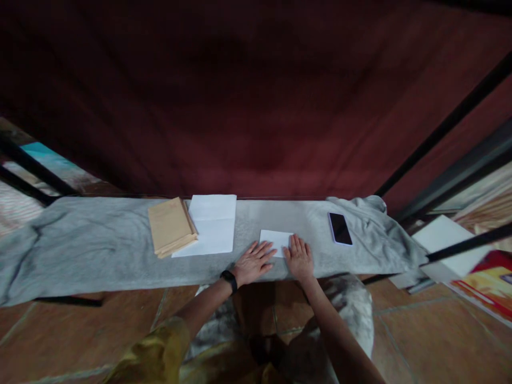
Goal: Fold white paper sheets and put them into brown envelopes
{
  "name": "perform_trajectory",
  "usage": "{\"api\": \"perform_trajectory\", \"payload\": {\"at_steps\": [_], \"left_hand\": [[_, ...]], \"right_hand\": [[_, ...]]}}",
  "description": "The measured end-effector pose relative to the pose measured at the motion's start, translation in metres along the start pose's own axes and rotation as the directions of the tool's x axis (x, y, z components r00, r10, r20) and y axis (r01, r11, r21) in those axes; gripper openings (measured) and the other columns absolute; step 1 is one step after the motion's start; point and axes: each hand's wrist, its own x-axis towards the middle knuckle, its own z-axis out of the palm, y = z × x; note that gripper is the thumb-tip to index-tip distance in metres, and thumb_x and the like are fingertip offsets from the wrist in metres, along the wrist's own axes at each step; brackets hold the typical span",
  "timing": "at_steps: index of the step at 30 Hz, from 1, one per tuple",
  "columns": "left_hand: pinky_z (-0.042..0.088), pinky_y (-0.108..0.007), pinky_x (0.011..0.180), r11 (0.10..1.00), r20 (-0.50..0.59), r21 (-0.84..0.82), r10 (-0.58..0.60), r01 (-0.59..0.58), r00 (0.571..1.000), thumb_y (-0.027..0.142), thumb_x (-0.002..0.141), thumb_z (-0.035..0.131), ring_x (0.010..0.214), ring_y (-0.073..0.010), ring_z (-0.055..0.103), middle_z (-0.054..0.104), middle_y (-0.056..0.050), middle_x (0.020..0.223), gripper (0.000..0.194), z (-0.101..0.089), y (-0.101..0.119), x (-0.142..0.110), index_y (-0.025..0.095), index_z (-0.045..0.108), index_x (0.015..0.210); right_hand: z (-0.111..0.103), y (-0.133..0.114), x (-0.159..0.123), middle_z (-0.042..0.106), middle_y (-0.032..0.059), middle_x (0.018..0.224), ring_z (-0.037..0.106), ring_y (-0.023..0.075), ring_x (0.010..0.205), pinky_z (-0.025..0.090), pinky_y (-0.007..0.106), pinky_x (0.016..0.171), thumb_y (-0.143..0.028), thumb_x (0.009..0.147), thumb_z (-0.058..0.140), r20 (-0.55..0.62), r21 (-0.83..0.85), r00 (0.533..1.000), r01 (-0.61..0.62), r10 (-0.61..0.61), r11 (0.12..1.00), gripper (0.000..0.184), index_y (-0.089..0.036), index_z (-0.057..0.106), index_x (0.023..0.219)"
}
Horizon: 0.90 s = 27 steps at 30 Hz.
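The white paper rectangle [278,237] lies on the cloth-covered bench [120,272], long axis along the near edge. Left hand [253,261] presses its near-left corner, right hand [300,260] its right end; both are flat, unclamped, equally near.

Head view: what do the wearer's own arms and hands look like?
Left hand and right hand: ungloved. Left wrist has a black band, maybe a watch or tracker. Mustard-yellow sleeve on the left arm, ending near the elbow. Right forearm: bare, no band or sleeve in view.
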Motion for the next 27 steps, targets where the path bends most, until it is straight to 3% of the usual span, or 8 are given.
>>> {"api": "perform_trajectory", "payload": {"at_steps": [6, 19, 23, 27], "left_hand": [[0.018, -0.043, 0.121, 0.999, 0.032, 0.032, 0.037, -0.038, 0.999, 0.052, 0.101, 0.034, 0.147, -0.0192, 0.03, 0.034, -0.003, 0.16, 0.054, -0.005, -0.002, -0.001, 0.033, 0.033, 0.152], [0.024, -0.043, 0.12, 0.996, -0.051, 0.058, 0.072, -0.069, 0.996, 0.053, 0.101, 0.036, 0.145, -0.0205, 0.035, 0.039, -0.004, 0.158, 0.055, -0.003, -0.006, 0.001, 0.033, 0.034, 0.152], [0.023, -0.044, 0.12, 0.995, -0.041, 0.066, 0.079, -0.076, 0.996, 0.053, 0.1, 0.037, 0.145, -0.0211, 0.035, 0.036, -0.003, 0.159, 0.056, -0.002, -0.006, 0.002, 0.034, 0.032, 0.152], [0.025, -0.044, 0.119, 0.994, -0.054, 0.084, 0.073, -0.068, 0.996, 0.052, 0.1, 0.039, 0.145, -0.0216, 0.034, 0.035, -0.002, 0.16, 0.056, 0.003, -0.008, 0.002, 0.035, 0.031, 0.153]], "right_hand": [[-0.009, -0.004, 0.002, 0.045, 0.0169, 0.151, 0.042, 0.0291, 0.139, 0.027, 0.048, 0.115, -0.042, 0.103, 0.032, 0.025, 0.006, 0.999, -0.029, 0.029, 1.0, 0.056, -0.01, 0.04, 0.149], [-0.013, -0.004, 0.007, 0.045, 0.0162, 0.151, 0.042, 0.0293, 0.139, 0.025, 0.05, 0.116, -0.042, 0.102, 0.037, 0.052, 0.021, 0.999, 0.004, -0.005, 1.0, 0.055, -0.012, 0.043, 0.148], [-0.023, 0.008, 0.022, 0.053, 0.0141, 0.146, 0.047, 0.0294, 0.135, 0.024, 0.053, 0.117, -0.039, 0.101, 0.04, 0.115, 0.074, 0.993, 0.003, -0.011, 0.997, 0.048, -0.015, 0.052, 0.14], [-0.033, 0.035, 0.039, 0.062, 0.011, 0.137, 0.056, 0.0259, 0.125, 0.037, 0.043, 0.109, -0.036, 0.099, 0.044, 0.147, 0.114, 0.987, -0.078, 0.061, 0.99, 0.041, -0.019, 0.059, 0.133]]}}
